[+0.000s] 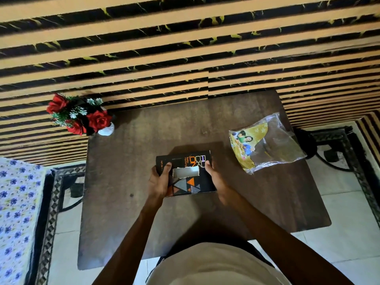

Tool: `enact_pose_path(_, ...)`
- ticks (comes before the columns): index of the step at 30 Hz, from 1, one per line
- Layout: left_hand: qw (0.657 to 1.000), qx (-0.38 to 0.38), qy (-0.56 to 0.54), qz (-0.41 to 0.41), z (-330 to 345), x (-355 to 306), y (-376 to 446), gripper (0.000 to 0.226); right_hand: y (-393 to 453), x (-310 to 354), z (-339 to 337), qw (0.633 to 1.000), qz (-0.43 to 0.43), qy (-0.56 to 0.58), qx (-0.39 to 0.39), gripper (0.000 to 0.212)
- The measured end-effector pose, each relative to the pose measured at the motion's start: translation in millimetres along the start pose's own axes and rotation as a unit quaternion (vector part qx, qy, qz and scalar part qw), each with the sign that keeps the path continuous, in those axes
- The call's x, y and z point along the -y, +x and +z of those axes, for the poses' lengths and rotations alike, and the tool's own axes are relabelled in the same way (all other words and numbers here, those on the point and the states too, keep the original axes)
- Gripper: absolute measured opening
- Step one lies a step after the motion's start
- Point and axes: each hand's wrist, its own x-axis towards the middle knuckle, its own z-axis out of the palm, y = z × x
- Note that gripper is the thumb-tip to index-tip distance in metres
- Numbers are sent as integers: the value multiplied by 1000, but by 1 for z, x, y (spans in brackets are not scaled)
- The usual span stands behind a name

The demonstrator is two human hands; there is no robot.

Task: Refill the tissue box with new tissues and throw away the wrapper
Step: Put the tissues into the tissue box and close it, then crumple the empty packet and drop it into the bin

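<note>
A black tissue box point(191, 161) with orange and grey triangles and a torn rectangular slot on top sits in the middle of the brown table point(144, 202). White tissue shows inside the slot. My left hand point(159, 182) grips the box's left end, thumb on top beside the slot. My right hand point(216, 179) holds the right end, fingers over the top edge. The clear plastic wrapper point(269, 144), printed in yellow with a picture, lies flat and crumpled on the table to the right of the box, apart from both hands.
A small white vase of red roses point(79, 115) stands at the table's far left corner. A striped black-and-tan wall runs behind the table. A floral bedcover point(16, 212) is at the left, and tiled floor with a dark patterned border lies on both sides.
</note>
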Motion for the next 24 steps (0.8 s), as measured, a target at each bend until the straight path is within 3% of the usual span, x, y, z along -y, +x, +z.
enact_pose_path(4,998,38,-46,-3,2,-53,30,36,32,62,9,998,-32,-29,38,53)
enact_pose_path(8,995,78,-52,25,7,-111,75,40,84,118,19,998,-18,-59,-1,61)
enact_pose_path(12,997,60,-20,44,7,-157,123,44,134,154,29,997,10,-75,6,90)
enact_pose_path(17,997,70,0,20,9,-173,172,47,184,164,39,997,19,-72,12,99)
enact_pose_path(19,997,73,2,23,10,-177,181,41,196,168,42,997,21,-77,11,97)
enact_pose_path(24,997,72,-16,26,12,-174,193,20,215,172,50,995,-25,-89,31,64)
